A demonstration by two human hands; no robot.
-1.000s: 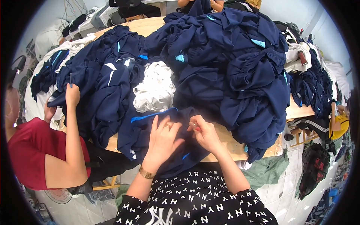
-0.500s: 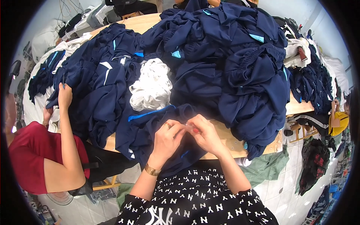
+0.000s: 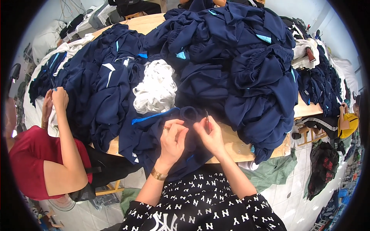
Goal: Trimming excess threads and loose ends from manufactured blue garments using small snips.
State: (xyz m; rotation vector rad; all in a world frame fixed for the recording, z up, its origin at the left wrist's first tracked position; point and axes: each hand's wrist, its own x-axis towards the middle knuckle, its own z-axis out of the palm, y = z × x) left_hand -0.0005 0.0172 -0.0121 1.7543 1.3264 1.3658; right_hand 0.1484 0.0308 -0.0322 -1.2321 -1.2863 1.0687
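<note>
My left hand (image 3: 172,143) is raised over a dark navy garment (image 3: 151,135) at the table's front edge. Its fingers are curled toward the thumb, and whatever they may hold is too small to make out. Just to the right, my right hand (image 3: 211,138) is closed around small thread snips (image 3: 207,116), with the thin dark blade pointing up and a bit of red showing at the grip. The two hands are apart. A bright blue strip (image 3: 154,116) lies along the garment's upper edge, beyond my left hand.
A heap of white tape or elastic (image 3: 156,88) sits mid-table. Piles of navy garments (image 3: 262,96) rise behind and to the right, more (image 3: 104,81) to the left. A co-worker in a red shirt (image 3: 46,165) works at the left; another person in yellow (image 3: 348,125) is far right.
My hands, touching at the fingertips before, have separated. The snips' blade now points up out of my right hand. The left co-worker's hands have moved further left and closer together.
</note>
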